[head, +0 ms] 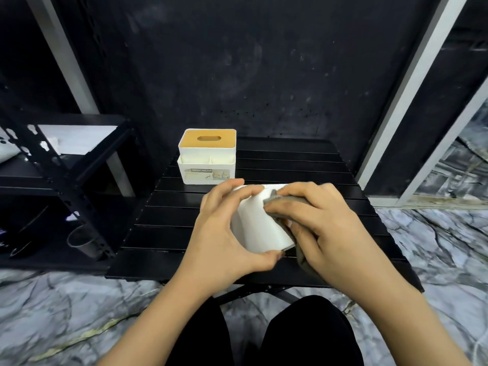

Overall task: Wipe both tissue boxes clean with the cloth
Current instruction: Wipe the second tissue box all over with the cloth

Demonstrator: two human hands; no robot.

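Tissue box [260,228] mostly hidden, cloth [295,200] seemingly pressed

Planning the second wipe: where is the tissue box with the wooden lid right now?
In the head view, the wooden-lidded tissue box stands upright at the table's far left edge, untouched, just beyond the left hand.

There is one view only, from a wide-angle camera worn on the person's head, facing forward and steeply down over the black slatted bench [264,159]. It sits close above the left hand [224,233] and right hand [324,228], which fill the lower middle, with the person's legs at the bottom edge. The wide lens bends the shelf frame [52,165] at left and the dark wall beyond.
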